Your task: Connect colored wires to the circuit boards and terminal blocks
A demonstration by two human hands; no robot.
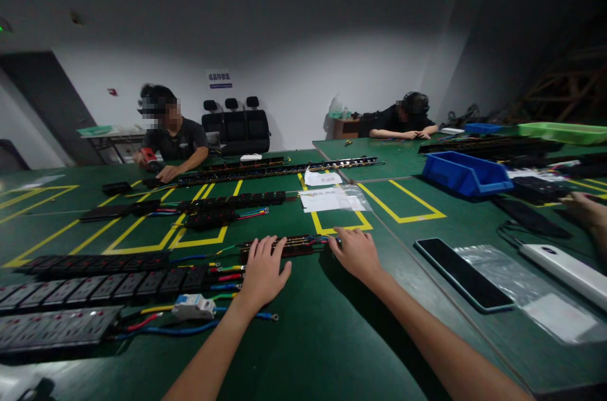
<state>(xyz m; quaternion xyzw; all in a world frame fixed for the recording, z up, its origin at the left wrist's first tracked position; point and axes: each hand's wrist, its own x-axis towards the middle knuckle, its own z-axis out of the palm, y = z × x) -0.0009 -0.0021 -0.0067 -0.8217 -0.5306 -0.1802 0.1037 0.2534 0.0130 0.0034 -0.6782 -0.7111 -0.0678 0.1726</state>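
A short open power strip section (296, 245) with metal rails and coloured wires lies on the green table in front of me. My left hand (265, 273) rests over its left end, fingers stretched out and thumb apart. At the right end, my right hand (356, 253) has thumb and forefinger closed around the coloured wires (323, 240); the exact contact is partly hidden. Left of my hands lie several black socket strips (109, 287) with wire leads. A small grey-white breaker (194, 306) sits on the leads of the nearest ones.
A phone (462, 273), plastic bag (493, 262) and white device (564, 268) lie at right, behind them a blue bin (465, 173). More strips (237, 200) and paper sheets (322, 200) lie ahead. Two co-workers sit across; one holds a red tool (150, 159). Another person's hand (587, 208) shows at far right.
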